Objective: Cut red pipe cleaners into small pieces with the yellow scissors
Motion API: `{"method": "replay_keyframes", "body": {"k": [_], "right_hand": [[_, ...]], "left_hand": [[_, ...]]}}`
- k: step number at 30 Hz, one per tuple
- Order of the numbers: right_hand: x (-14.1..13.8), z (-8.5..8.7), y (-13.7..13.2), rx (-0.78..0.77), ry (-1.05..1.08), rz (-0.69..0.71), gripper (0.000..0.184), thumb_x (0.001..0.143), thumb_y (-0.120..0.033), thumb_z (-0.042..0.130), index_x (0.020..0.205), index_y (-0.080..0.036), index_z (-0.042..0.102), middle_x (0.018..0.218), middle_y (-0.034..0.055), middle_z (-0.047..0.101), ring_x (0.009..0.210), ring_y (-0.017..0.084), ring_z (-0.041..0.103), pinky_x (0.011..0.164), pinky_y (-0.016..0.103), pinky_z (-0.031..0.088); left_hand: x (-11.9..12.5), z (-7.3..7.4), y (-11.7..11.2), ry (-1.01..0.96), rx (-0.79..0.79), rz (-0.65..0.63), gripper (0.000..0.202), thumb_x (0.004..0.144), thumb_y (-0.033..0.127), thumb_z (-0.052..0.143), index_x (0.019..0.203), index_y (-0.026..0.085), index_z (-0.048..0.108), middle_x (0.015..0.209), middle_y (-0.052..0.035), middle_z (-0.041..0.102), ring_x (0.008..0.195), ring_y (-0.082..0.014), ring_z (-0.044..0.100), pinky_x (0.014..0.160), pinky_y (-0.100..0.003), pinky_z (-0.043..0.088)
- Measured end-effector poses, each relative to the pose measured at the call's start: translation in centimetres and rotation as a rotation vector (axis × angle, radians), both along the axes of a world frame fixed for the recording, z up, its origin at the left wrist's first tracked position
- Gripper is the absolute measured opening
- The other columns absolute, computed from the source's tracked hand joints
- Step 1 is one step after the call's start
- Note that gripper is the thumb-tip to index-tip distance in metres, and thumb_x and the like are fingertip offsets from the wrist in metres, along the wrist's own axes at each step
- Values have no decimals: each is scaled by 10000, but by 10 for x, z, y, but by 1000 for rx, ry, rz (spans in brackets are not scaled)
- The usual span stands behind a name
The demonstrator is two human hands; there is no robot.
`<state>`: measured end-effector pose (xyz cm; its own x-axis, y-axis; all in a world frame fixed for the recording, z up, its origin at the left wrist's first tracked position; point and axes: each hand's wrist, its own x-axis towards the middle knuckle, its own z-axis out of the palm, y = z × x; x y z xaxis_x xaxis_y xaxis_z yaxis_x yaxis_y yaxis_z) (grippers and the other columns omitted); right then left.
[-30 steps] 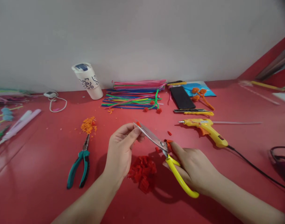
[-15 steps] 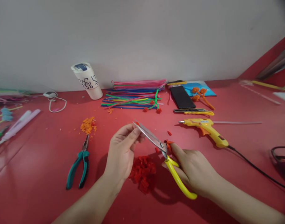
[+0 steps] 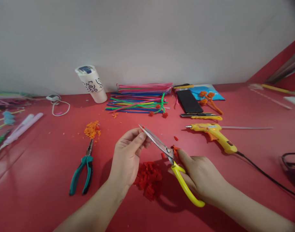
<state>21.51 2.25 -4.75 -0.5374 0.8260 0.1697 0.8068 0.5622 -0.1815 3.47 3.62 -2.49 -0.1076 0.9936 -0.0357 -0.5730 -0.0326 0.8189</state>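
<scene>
1. While the left hand (image 3: 128, 154) pinches a small red bit (image 3: 143, 128) between thumb and fingertips, the right hand (image 3: 200, 180) has its grip wrapped tight round the yellow handles of the scissors (image 3: 162, 146). The blades look closed or nearly so, and their tip lies right at the red bit, above the middle of the red worktop (image 3: 41, 180).
2. Judgement on technique: the fingertips sit very close to the blade tip. A cut made nearer the pivot would give more bite, and the pinching fingers are safer kept behind the cutting line.
3. Judgement: holding the work over the heap of red snippets (image 3: 148, 178), which lies between the two wrists, lets offcuts drop in one place. A few red scraps already lie loose near the pivot.
4. Judgement: short, steady closures suit material this small, since a hard snap may flick pieces across the worktop.
5. Containers: a white lidded cup (image 3: 90, 83) with dark markings stands at the back by the wall and appears to lean. The lid is on, so I cannot tell its contents.
6. A dark round-rimmed thing (image 3: 291, 164) is cut off at the right edge. I cannot tell whether it holds anything.
7. Loose, in no container: an orange heap (image 3: 91, 129) with teal pliers (image 3: 82, 170) just below it, a stack of coloured pipe cleaners (image 3: 140, 98), and a yellow glue gun (image 3: 214, 132) to the right.
</scene>
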Motion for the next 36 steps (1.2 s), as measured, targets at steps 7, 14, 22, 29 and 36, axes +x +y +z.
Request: {"method": "replay_keyframes", "body": {"k": [7,14,22,29,36], "right_hand": [[3,-3,1,17,6,-18,301,856,-423,253,778,-183,418,424,3,522,341,161,466,402,256,139],[-1,8,2,-521,501,-132,286,788,-462,381,663,-206,407,471,-45,436,392,92,391,392,216,269],[-7,12,-1,-902,1136,-208,271,721,-440,501,839,-201,452,304,-147,301,230,63,279,340,226,376],[-7,13,-2,-923,1109,-209,169,742,-354,502,729,-207,420,324,-142,332,248,49,299,336,198,358],[-7,19,-5,-857,912,-328,104,744,-285,475,706,-198,435,397,-118,368,296,43,336,323,167,295]], "left_hand": [[-1,0,1,-2,-14,11,43,714,150,608,730,152,648,645,21,611,582,-44,546,576,-148,436],[4,1,-5,13,-112,-241,47,728,146,589,699,143,625,629,9,608,574,-48,546,569,-146,426],[12,0,-14,215,-282,-711,79,724,186,583,698,115,606,594,-2,586,518,-48,503,535,-163,392],[15,0,-15,410,-247,-644,97,683,225,611,710,132,605,611,0,591,540,-74,509,550,-196,399],[22,0,-21,710,-87,-451,54,669,214,617,664,161,616,624,5,604,580,-96,523,560,-206,405]]}}
